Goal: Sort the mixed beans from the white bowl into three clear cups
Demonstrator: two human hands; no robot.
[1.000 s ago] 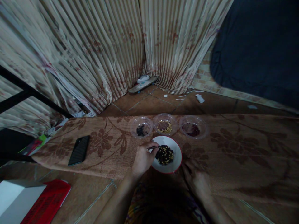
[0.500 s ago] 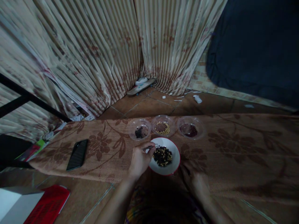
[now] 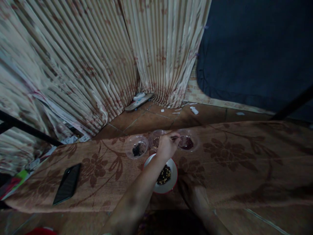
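My left hand (image 3: 167, 146) is closed in a pinch on a thin tool (image 3: 175, 138), whose kind I cannot make out. It reaches over the white bowl, at the left side of the clear bowl of dark red beans (image 3: 186, 143). The red-rimmed white bowl (image 3: 173, 181) holds mixed black and yellow beans and is partly covered by my forearm. Behind my hand stands a clear bowl of yellow beans (image 3: 154, 142), half hidden. A clear bowl of black beans (image 3: 138, 149) is at the left. My right hand (image 3: 193, 192) rests right of the white bowl, its fingers lost in shadow.
A black phone (image 3: 67, 183) lies on the left of the brown flowered cloth (image 3: 102, 192). Beyond the table are a skateboard (image 3: 139, 101), small white scraps on the tiled floor and striped curtains (image 3: 97, 65). A dark metal bar (image 3: 31, 127) runs at the left.
My left hand has moved from the white bowl's rim, forward and right to the clear bowl of red beans, with the thin tool. My right hand stays beside the white bowl. The view has shifted.
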